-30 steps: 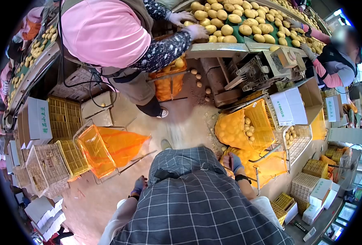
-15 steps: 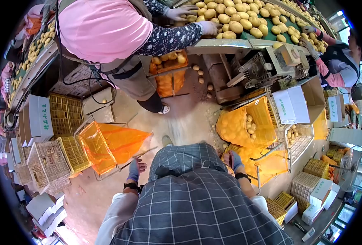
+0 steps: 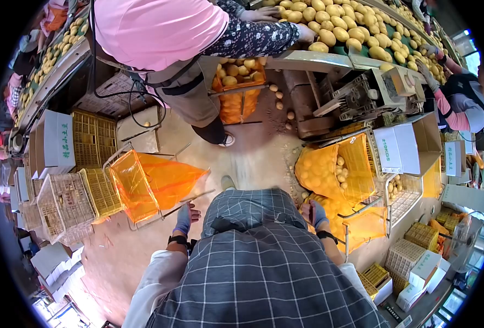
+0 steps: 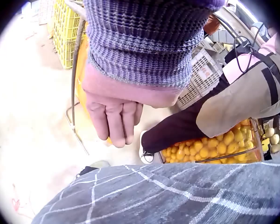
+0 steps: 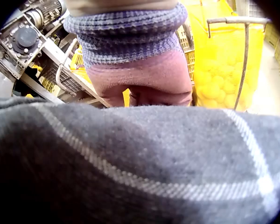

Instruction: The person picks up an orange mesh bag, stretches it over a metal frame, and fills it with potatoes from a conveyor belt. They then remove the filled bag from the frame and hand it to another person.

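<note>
My left hand hangs beside the checked apron with its fingers loose and nothing in them. In the left wrist view, the gloved left hand shows its fingers pointing down. On the other side of the apron my right hand is held low, loosely bent, near an orange mesh bag of potatoes. The apron hides the fingertips of the right hand in the right wrist view. An orange mesh bag hangs on a metal frame, ahead of and left of the left hand.
A person in a pink top stands ahead at a conveyor heaped with potatoes. Yellow crates and cardboard boxes stand on the left. On the right are a filled mesh bag, a white box and machinery.
My left hand has swung forward from beside the apron, and its fingers show more. The surroundings have shifted slightly right in the head view. The right hand has risen slightly.
</note>
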`<state>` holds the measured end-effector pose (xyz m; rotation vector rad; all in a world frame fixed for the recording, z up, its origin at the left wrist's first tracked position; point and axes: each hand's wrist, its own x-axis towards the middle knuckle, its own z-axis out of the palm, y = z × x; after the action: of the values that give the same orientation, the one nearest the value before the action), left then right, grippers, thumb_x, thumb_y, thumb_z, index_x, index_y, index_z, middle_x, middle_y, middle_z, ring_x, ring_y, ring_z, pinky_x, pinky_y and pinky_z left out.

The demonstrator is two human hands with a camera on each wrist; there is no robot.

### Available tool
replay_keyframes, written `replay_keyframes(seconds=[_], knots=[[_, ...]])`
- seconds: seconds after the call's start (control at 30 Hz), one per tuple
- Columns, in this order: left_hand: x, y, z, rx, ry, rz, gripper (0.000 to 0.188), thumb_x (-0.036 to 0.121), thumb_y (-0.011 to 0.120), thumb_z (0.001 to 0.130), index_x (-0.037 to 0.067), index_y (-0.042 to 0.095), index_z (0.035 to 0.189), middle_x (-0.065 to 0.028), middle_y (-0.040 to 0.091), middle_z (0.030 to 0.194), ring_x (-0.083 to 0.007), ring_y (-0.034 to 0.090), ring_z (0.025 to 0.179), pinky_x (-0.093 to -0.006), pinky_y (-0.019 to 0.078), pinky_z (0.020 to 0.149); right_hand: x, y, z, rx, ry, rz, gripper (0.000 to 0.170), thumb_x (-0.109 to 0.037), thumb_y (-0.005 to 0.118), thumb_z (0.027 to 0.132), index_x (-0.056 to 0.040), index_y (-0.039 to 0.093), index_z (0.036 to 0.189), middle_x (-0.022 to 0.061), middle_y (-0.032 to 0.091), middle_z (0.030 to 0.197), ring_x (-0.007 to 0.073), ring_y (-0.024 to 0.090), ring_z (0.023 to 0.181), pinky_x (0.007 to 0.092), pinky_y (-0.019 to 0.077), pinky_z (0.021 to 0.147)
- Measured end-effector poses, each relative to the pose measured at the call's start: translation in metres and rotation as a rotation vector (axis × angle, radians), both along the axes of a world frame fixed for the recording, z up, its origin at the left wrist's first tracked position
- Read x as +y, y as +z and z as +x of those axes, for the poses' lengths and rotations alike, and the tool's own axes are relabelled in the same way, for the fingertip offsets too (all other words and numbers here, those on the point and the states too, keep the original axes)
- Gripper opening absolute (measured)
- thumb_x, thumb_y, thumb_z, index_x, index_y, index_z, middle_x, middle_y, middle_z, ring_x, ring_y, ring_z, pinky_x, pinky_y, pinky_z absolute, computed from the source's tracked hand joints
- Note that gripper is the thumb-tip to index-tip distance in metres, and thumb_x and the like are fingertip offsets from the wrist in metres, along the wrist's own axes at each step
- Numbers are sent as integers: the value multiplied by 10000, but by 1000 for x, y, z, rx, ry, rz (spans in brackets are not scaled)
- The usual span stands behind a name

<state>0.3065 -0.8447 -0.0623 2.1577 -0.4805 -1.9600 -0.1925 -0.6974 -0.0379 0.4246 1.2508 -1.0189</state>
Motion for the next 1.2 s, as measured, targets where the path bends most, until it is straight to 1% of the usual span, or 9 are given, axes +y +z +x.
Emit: replay_keyframes(seconds=[0.3,0.4,0.5,0.7,0.8,0.9,0.93,1.0,1.2], knots=[[7,-1,-4,23,-30,-3,590,499,253,900,20,407,1207,-228,628,910,-330,633,763,-416,505,678,4,-8,1,29,-18,42,215,-211,388,892,-173,345,685,-13,242,567,138,322,495,274,241,436],[5,-1,-6,18,-17,5,592,496,259,896,14,408,1205,-227,628,908,-325,634,757,-411,505,672,24,-43,-16,-45,70,-166,190,-255,405,903,-113,480,800,89,603,747,223,580,603,314,470,505],[2,1,-8,0,7,10,584,486,268,893,8,416,1195,-225,630,899,-320,635,747,-406,505,663,24,-48,-23,-246,36,-311,172,-242,429,892,-125,472,773,64,573,683,195,546,550,297,447,477],[-25,39,-54,32,-53,-215,506,428,318,904,1,471,1129,-171,629,803,-238,626,655,-305,500,598,-9,8,-18,146,163,62,182,-233,425,901,-163,429,733,-25,419,585,117,377,465,242,266,415],[-55,57,-102,56,-51,-425,422,368,369,915,8,502,1091,-147,622,772,-203,616,644,-278,495,607,2,-2,-39,134,214,-44,150,-246,468,887,-152,469,771,-2,507,631,114,435,482,230,334,431],[-90,85,-151,164,-158,-670,369,334,409,915,10,527,1047,-142,624,777,-196,614,659,-282,499,635,18,-20,-62,12,155,-88,127,-238,499,869,-141,482,789,15,539,647,122,467,486,241,393,451],[-103,91,-165,165,-187,-679,368,334,413,914,8,531,1036,-143,624,778,-195,613,666,-284,497,641,4,-1,-52,259,185,117,112,-231,496,865,-139,490,801,18,544,646,126,491,503,239,422,473],[-130,94,-187,176,-254,-697,367,335,420,912,3,540,1015,-143,624,781,-193,613,679,-288,493,652,-1,-9,-60,252,144,82,103,-222,491,863,-142,491,797,16,542,643,124,488,499,241,417,468],[-199,79,-201,-27,-838,-727,350,336,445,899,9,567,885,-99,613,697,-170,599,667,-278,459,643,-41,-11,-9,267,-3,59,154,-221,454,870,-108,522,949,56,606,782,154,569,622,257,464,539]])
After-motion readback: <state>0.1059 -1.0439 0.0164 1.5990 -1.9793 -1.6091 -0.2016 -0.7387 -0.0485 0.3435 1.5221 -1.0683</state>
